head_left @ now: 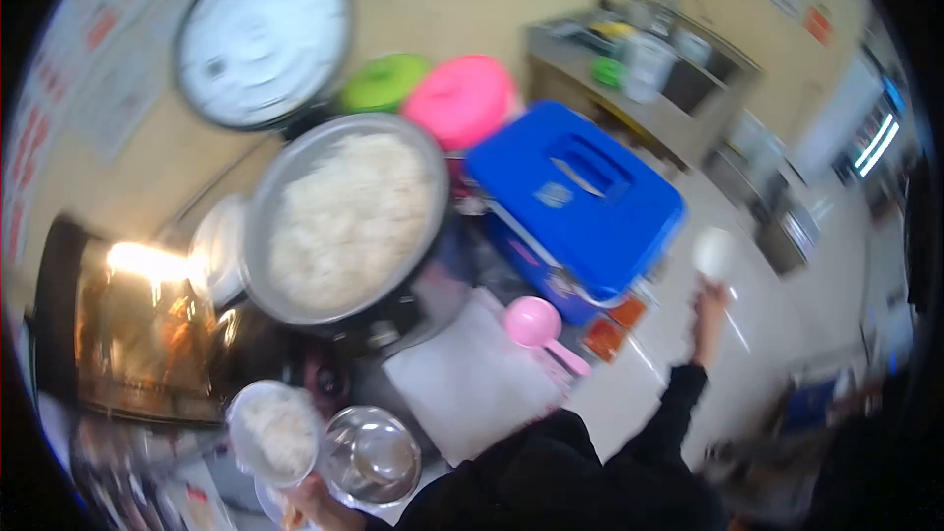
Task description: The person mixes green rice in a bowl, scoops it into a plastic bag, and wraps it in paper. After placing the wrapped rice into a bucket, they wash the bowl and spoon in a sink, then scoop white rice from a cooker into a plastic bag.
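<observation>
At the lower left, my left hand (313, 500) is closed on a white bowl (278, 433) filled with rice, beside a steel bowl (374, 457). My right hand (710, 300) reaches out at the right, its fingers round the handle of a white scoop (712, 252), above the tiled floor. A large cooker pot (344, 221) full of white rice stands left of centre with its lid (264, 39) raised behind it. Nearer to me, a pink ladle (533, 323) lies on the edge of a white sheet (472, 379).
A blue cooler box (575, 192) stands right of the pot. Pink (460, 101) and green (385, 83) lids sit behind. A lit glass-fronted cabinet (147, 324) is at the left. Farther back are a sink counter (629, 79) and steel containers (782, 236).
</observation>
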`<state>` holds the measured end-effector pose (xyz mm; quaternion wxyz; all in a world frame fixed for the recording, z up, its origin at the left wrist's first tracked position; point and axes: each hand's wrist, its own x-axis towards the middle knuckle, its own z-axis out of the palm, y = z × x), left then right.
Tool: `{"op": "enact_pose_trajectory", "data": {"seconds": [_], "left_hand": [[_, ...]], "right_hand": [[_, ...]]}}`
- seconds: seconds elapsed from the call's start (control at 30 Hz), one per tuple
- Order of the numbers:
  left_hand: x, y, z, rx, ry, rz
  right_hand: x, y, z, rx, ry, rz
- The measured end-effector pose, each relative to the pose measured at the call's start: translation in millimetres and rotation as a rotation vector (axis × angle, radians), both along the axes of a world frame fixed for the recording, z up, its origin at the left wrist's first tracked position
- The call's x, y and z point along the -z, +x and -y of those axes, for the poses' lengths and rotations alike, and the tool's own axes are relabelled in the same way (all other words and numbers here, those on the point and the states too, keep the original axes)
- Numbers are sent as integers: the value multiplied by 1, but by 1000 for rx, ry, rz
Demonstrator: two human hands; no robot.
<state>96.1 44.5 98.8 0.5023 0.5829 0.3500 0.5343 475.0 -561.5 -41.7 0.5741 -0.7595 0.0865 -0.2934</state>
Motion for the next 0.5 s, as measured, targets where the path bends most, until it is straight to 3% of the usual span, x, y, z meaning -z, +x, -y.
{"op": "enact_pose_trajectory", "data": {"seconds": [0.03, 0.07, 0.13, 0.23, 0.37, 0.5], "left_hand": [[-5, -3, 7, 20, 1, 36], [-11, 0, 10, 45, -3, 64], [-23, 5, 17, 112, -7, 105], [-33, 7, 21, 163, -21, 145], [-33, 5, 19, 173, -35, 187], [-32, 10, 20, 93, -26, 240]], "right_hand": [[-70, 0, -9, -15, 46, -271], [-157, -16, -66, -59, 54, -128], [-232, -11, -112, -199, 142, -45], [-317, -15, -202, -562, -105, 130], [-381, 24, -336, -1056, -687, 522], [-339, 56, -485, -1286, -997, 507]]}}
